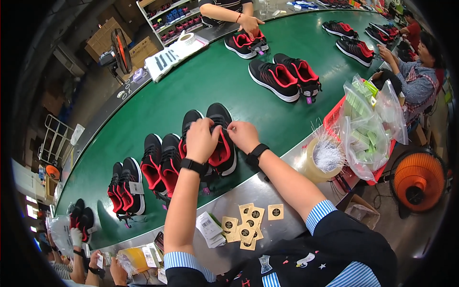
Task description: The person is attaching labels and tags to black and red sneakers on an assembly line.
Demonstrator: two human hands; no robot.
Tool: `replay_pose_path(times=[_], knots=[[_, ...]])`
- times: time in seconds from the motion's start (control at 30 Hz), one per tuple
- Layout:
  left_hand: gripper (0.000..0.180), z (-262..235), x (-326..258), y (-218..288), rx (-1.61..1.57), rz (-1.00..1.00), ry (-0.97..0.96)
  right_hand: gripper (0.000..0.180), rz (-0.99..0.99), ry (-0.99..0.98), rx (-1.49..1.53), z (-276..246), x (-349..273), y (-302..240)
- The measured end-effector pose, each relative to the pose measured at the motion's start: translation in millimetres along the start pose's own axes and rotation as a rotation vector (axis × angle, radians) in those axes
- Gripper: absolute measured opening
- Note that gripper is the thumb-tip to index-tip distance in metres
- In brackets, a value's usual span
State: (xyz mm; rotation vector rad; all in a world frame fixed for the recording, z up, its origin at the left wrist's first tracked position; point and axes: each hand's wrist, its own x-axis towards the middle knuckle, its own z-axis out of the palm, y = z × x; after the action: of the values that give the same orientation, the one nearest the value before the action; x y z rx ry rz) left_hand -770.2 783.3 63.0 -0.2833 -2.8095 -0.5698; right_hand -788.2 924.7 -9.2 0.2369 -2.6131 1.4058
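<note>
1. Nearest: loose pile of tan sq. cards (246, 233) w/ dark round marks on the metal edge (282, 234); stack of white tags (209, 227) just L of it.
2. L hand (201, 141), dark band on wrist, is over the middle pr. of blk/red shoes (224, 152); fingers curled, thumb toward the R shoe's opening; can't tell if it grips anything.
3. R hand (245, 135), also banded, at the same R shoe; thumb & index close together, narrow; can't tell what, if anything, is pinched.
4. That pr. is on the green tabletop (143, 112), toes away; next pr. (152, 160) just L; tagged pr. (129, 184) further L.
5. To R: white fastener bundle (329, 155) in a yellowish roll (311, 162); red basket (333, 115) w/ clear bags of green/white packets (366, 138); orange fan (417, 179) beyond.
6. Further up: another pr. (275, 79); then a co-worker's hand (249, 25) on a pr. (240, 45) across the tabletop; shelf of shoes (174, 21) behind.
</note>
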Motion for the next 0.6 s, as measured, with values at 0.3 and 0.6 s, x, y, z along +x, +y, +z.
replay_pose_path(times=[0.3,0.6], knots=[[0.019,16.1,-6.9,-26.9,-0.008,-0.075,-0.208,0.010,-0.370,-0.107,-0.235,1.8,6.1,3.8],[0.021,11.2,-12.1,-33.3,-0.037,-0.078,-0.236,0.006,-0.466,-0.218,-0.416,0.3,7.7,-6.2]])
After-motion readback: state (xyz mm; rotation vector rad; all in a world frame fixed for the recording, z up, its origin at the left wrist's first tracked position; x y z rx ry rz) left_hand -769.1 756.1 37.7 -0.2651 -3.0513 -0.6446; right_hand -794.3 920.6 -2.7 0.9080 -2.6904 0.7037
